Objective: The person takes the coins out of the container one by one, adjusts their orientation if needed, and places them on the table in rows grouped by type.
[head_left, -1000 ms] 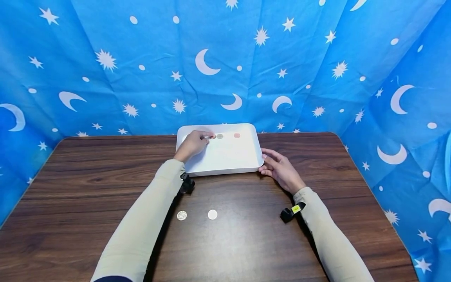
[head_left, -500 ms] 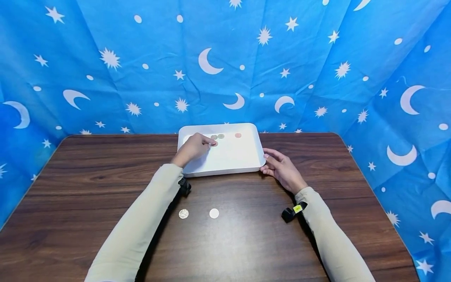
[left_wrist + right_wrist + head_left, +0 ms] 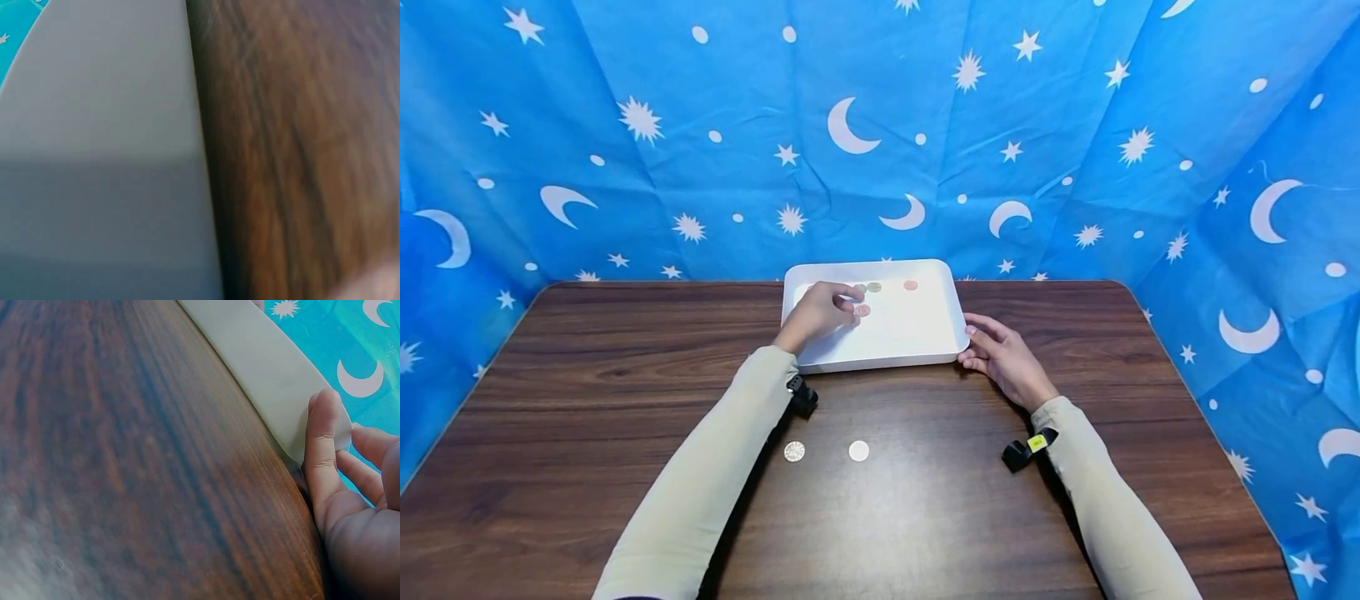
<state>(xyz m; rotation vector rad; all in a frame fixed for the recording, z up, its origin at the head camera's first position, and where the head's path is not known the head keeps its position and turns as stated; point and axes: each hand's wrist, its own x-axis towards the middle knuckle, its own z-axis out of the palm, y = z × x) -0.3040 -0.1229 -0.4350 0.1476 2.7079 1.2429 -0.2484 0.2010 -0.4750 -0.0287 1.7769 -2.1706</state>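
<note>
Wears a pale left sleeve (image 3: 700,475) and a pale right sleeve (image 3: 1112,500) over a dark brown wooden table (image 3: 925,508), with a small black left camera (image 3: 804,396) and a matching right camera (image 3: 1017,455) strapped at the wrists. Has two coins lying on the near wood: a patterned coin (image 3: 794,451) close beside the left sleeve and a plain bright coin (image 3: 859,451) to its right. Holds the near right corner of a white tray (image 3: 880,363) with the right hand (image 3: 1006,365), with fingers bent round it — set against both sides of the corner. Has the tray resting at the table's far edge. Hangs the left hand (image 3: 816,318) over the tray's left part, with thumb and forefinger parted. Has the thumb right by a reddish coin (image 3: 863,311) in the tray — cannot tell whether touching. Shows farther in, towards the far wall, a greenish coin (image 3: 874,287), a partly hidden coin (image 3: 861,287) just left of it, and a second reddish coin (image 3: 911,285) farther right. Ends in a blue cloth (image 3: 737,100) with white moons and stars.
</note>
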